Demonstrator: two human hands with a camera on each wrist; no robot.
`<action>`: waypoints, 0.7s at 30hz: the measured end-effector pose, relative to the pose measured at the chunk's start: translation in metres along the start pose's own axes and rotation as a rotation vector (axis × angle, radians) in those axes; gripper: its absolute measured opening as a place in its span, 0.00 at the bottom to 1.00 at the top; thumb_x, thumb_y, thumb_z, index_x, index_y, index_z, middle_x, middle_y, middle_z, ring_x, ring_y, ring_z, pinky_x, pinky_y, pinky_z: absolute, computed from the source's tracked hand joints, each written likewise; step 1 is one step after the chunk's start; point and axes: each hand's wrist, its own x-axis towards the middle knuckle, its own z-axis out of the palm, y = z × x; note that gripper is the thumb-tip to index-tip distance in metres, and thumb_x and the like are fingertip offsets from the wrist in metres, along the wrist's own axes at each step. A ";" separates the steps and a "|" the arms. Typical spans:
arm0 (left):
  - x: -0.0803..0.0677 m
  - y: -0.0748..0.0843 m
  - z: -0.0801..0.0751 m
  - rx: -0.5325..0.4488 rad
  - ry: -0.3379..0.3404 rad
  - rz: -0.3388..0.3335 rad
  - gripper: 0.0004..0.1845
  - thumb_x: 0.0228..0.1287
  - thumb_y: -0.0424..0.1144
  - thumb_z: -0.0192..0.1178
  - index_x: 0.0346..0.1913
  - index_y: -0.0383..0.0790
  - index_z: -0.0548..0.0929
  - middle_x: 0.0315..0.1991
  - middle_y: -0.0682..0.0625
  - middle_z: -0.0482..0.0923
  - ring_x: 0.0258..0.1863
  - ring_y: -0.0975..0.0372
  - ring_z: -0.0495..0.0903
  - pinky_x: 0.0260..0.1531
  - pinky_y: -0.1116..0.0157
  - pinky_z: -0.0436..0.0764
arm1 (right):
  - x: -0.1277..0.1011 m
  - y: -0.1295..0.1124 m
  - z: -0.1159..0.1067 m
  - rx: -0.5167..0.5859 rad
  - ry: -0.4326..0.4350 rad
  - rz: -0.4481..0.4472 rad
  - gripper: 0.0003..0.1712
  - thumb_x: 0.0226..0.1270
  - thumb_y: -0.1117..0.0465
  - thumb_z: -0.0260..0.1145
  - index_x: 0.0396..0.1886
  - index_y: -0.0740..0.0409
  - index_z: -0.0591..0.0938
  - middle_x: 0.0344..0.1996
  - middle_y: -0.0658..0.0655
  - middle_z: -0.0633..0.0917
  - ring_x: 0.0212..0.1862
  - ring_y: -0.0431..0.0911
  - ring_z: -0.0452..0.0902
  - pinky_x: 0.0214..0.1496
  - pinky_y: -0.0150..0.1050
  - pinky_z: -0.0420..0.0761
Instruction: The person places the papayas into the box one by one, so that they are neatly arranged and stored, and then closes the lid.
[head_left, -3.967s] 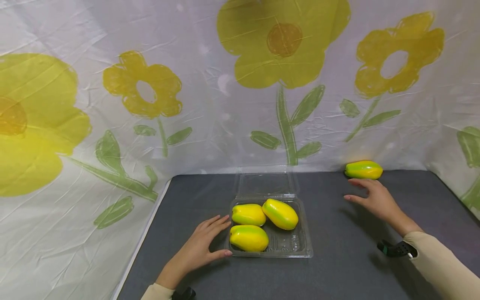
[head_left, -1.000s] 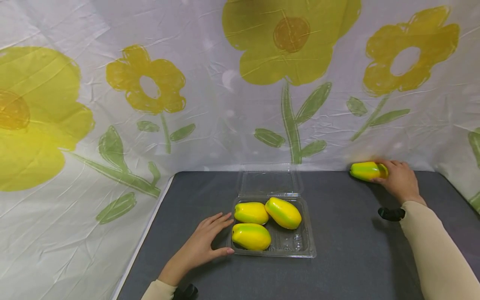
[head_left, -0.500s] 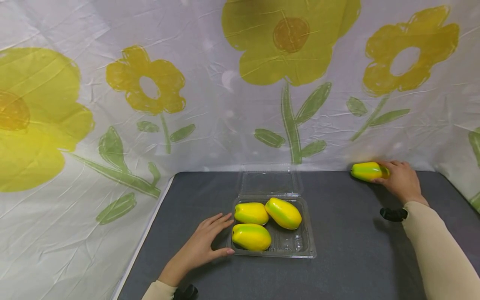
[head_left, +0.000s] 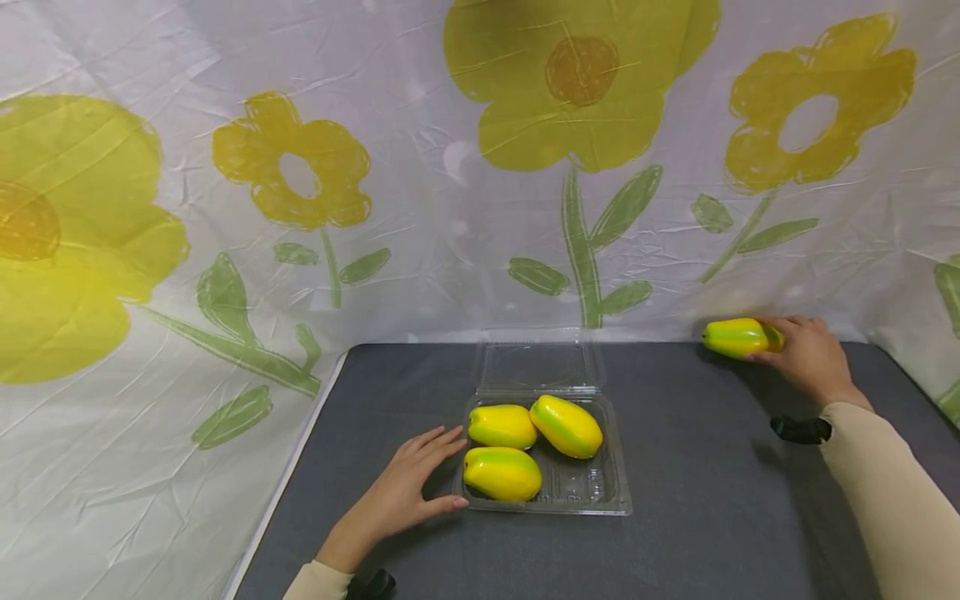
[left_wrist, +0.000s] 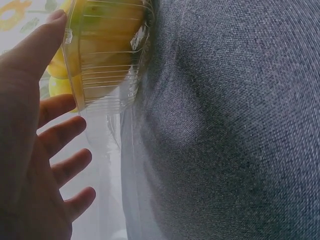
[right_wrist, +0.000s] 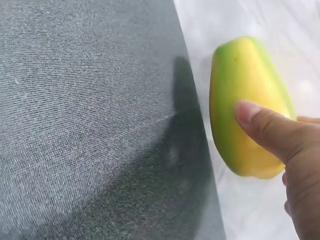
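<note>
A clear plastic clamshell box [head_left: 600, 497] lies open on the grey table [head_left: 690, 517], with three yellow-green papayas [head_left: 501, 472] inside. My left hand [head_left: 408, 492] rests flat on the table with straight fingers, its thumb [left_wrist: 30, 55] against the box's left wall [left_wrist: 107, 75]. At the table's far right edge my right hand [head_left: 804, 357] grips a fourth papaya [head_left: 735, 337], thumb [right_wrist: 265, 127] pressed on its side [right_wrist: 240, 95]. That papaya seems slightly raised off the table.
A white cloth with large yellow flowers and green stems [head_left: 577, 242] hangs behind and to the left of the table. The box's lid [head_left: 536, 365] lies open toward the backdrop. Bare grey surface lies between the box and my right hand.
Four seconds ago my right hand hovered open just short of the lone papaya; it has since closed round it. In the last half second hand and papaya rose slightly. My left hand stayed put.
</note>
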 end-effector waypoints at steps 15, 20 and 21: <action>0.000 0.001 -0.001 -0.005 -0.024 -0.019 0.48 0.54 0.74 0.58 0.75 0.55 0.64 0.79 0.58 0.56 0.79 0.51 0.54 0.73 0.37 0.56 | -0.003 -0.015 -0.013 -0.002 0.014 -0.066 0.39 0.54 0.51 0.78 0.62 0.65 0.77 0.54 0.77 0.79 0.53 0.71 0.69 0.52 0.69 0.69; 0.000 0.001 0.000 -0.002 -0.017 -0.015 0.48 0.54 0.74 0.58 0.75 0.56 0.64 0.79 0.58 0.56 0.79 0.51 0.55 0.73 0.37 0.57 | -0.006 -0.026 -0.017 0.016 0.021 -0.097 0.39 0.52 0.52 0.79 0.62 0.65 0.77 0.53 0.77 0.79 0.52 0.71 0.70 0.53 0.68 0.69; 0.000 0.001 0.000 -0.003 -0.014 -0.012 0.47 0.54 0.74 0.58 0.75 0.56 0.64 0.79 0.58 0.56 0.79 0.51 0.55 0.73 0.37 0.57 | -0.008 -0.028 -0.018 0.020 0.024 -0.103 0.39 0.52 0.52 0.79 0.62 0.65 0.77 0.53 0.77 0.79 0.52 0.71 0.70 0.52 0.68 0.69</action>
